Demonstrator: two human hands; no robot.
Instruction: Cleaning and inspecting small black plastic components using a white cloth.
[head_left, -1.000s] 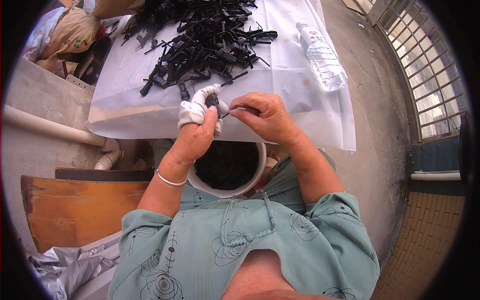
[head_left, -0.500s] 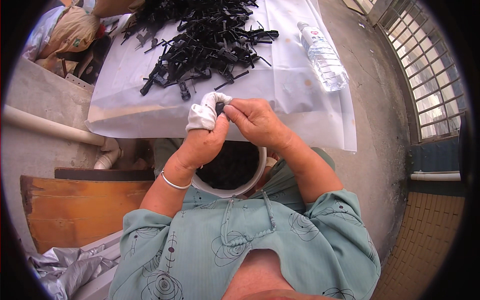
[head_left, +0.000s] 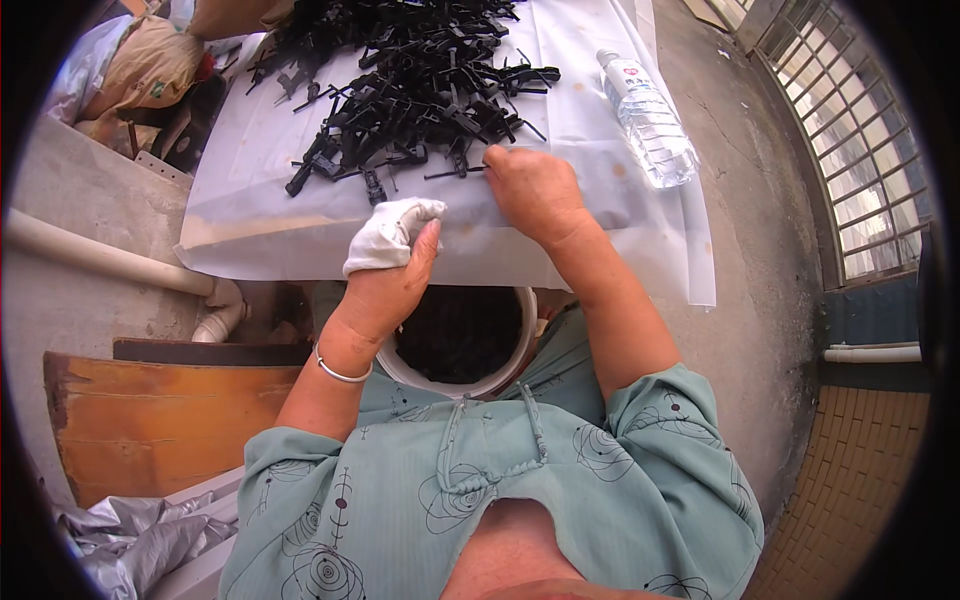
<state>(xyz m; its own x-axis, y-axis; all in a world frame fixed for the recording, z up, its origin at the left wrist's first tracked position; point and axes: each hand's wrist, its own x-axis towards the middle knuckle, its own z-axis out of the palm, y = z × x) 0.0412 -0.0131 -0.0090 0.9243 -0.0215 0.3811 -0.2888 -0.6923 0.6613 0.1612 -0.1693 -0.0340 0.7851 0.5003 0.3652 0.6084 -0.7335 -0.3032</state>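
My left hand (head_left: 395, 250), its fingers covered by a white cloth glove (head_left: 378, 238) and its thumb bare, is raised at the table's near edge. The gloved fingers curve forward, apart from the thumb, and nothing shows between them. My bare right hand (head_left: 538, 192) reaches to the near edge of a pile of black plastic parts (head_left: 420, 90). Its fingertips are pinched at the end of a thin-stemmed black plastic part (head_left: 455, 173); the grip itself is partly hidden by the hand. Below the table edge, between my knees, stands a white bucket (head_left: 527, 335) with a dark mass inside.
A clear water bottle (head_left: 650, 120) lies on the white-sheeted table (head_left: 580, 220), right of the pile. Stuffed bags (head_left: 145, 65) sit at the far left. A pale pipe (head_left: 110, 255) and an orange-brown board (head_left: 170, 420) are at left, a barred window (head_left: 850, 130) at right.
My right hand has left my left hand and moved forward to the pile's edge. The black piece held between both hands no longer shows. My left hand has shifted slightly left.
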